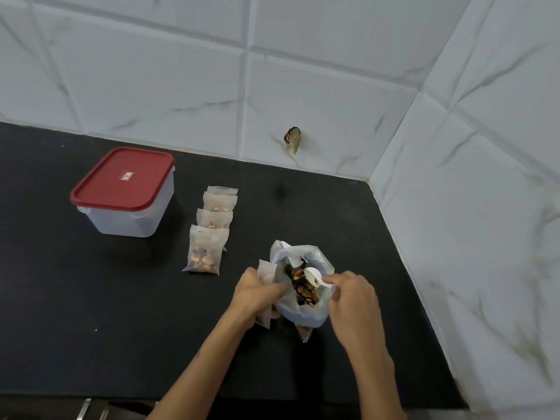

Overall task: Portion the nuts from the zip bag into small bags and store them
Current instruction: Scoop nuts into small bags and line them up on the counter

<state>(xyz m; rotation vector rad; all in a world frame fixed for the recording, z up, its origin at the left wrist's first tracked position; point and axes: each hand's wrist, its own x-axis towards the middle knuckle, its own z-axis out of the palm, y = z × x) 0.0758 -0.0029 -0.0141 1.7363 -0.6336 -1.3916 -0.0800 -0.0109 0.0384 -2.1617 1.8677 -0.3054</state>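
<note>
**Scooping nuts from the open zip bag**

Spreading beyond both hands, the black bench [91,328] carries everything and meets white marble-look tiled walls [303,86] at the back and on the right-hand side. A small dark, crumpled scrap [292,139] sits on the back wall, well beyond the hands; what it is cannot be told.

Far out to the left of the left hand stands a clear plastic container [127,213] with its red lid [122,177] pressed on. Between that container and the hands, a row of four filled small bags [212,228] runs away from the person, each overlapping the next, with nuts visible through the translucent sides of the nearest ones.

Directly between the two hands sits the zip bag [303,310], its mouth spread wide and its rim folded outward, standing on the bench. Mixed nuts [304,294], brown and dark, fill its middle.

The left hand [257,295] is clenched around the zip bag's left edge and also holds an unfilled small bag [266,274] pressed against that side, the small bag's top poking up above the knuckles.

The right hand [351,298] pinches the handle of a white plastic spoon [313,277] with thumb and forefinger, the other fingers curled. The spoon's bowl lies just over the nuts inside the bag's mouth, tipped toward the left hand.
</note>
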